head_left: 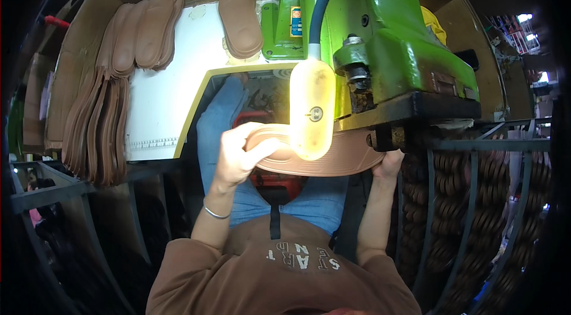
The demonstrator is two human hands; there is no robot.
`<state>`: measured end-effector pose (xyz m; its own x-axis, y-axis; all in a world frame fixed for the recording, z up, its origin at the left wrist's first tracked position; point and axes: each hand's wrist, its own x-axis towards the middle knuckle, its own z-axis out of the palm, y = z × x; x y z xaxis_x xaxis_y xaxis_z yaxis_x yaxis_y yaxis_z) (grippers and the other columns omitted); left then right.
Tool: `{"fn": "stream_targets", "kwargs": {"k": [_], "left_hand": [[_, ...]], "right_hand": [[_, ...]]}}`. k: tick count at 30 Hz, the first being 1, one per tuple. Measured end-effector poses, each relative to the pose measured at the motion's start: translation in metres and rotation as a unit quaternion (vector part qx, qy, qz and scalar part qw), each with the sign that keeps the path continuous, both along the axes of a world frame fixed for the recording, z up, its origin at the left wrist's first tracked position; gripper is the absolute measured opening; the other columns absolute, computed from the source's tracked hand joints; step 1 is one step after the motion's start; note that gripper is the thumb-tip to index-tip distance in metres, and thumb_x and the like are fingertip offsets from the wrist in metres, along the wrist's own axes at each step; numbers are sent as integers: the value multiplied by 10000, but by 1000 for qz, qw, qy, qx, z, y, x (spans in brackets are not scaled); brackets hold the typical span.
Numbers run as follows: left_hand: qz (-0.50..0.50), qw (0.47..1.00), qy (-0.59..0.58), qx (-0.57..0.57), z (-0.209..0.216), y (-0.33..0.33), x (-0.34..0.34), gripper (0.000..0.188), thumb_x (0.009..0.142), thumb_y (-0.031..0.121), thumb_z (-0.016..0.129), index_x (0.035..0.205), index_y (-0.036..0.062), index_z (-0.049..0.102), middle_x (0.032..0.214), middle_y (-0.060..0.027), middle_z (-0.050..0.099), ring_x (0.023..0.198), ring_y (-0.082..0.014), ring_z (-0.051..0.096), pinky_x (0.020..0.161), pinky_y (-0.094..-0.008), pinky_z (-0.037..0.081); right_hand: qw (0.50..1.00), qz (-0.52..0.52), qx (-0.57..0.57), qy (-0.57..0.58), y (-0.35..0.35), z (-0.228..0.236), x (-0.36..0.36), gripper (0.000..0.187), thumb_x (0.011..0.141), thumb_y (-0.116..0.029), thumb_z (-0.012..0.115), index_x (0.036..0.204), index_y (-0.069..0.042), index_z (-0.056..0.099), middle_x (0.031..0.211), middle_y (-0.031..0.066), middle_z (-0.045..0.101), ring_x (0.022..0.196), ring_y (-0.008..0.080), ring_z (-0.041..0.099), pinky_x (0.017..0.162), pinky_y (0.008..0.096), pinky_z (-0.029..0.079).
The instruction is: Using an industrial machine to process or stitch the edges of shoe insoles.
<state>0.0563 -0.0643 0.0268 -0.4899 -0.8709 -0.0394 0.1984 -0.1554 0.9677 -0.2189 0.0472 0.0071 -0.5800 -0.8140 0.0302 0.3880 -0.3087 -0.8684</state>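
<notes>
A brown shoe sole (333, 157) spans the gap between my two hands in front of the green machine. My left hand (241, 154) grips its left end, thumb on top and fingers around the outer edge. At the right end, my right hand (388, 163) holds the sole just below the machine's dark head (410, 110); some of its fingers are hidden there. A glowing oblong lamp (312, 119) hangs in front of the sole and covers part of it. The sole's right end lies close to the machine's small dark roller (377, 139).
Left on the white table (160, 101), brown soles (156, 30) lie in stacks, with several more standing on edge (98, 128). Another small stack (239, 21) sits beside the green machine (395, 35). Cardboard walls the table's back. Metal racks (488, 144) with rows of brown soles stand at right.
</notes>
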Motion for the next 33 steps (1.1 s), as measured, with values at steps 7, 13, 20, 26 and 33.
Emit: {"fn": "stream_targets", "kwargs": {"k": [7,13,20,26,33], "left_hand": [[63,996,-5,59,-13,2,57,218,795,33,643,978,-76,598,883,-99,651,788,-114,608,734,-235,485],[69,989,-8,131,-42,35,101,213,817,140,673,894,-16,552,882,-111,650,784,-123,620,742,-249,499],[-197,973,-118,-6,-27,34,46,336,774,83,728,1059,-39,600,943,-68,659,888,-102,595,783,-250,481],[-111,965,-192,-137,12,30,-53,251,854,173,654,1032,2,607,812,-24,608,716,-70,540,655,-238,452],[-56,994,-94,1,-17,59,-50,212,869,54,603,1056,-43,585,993,-72,631,872,-82,573,764,-229,469]], "right_hand": [[1000,17,13,6,-10,-11,54,470,773,31,527,1236,36,445,1140,116,553,1033,215,548,922,335,425],[990,89,52,96,-27,6,81,489,739,-20,612,1200,55,468,1132,117,559,1022,197,553,920,321,422],[990,84,20,114,-29,15,87,278,742,-9,685,1007,11,603,955,68,644,837,124,615,768,247,484],[996,-7,56,68,-9,4,65,224,771,-46,689,951,14,571,853,49,624,744,77,575,673,201,456],[992,36,92,79,-8,9,67,214,798,-46,663,963,22,545,859,59,623,721,57,558,651,189,433]]}}
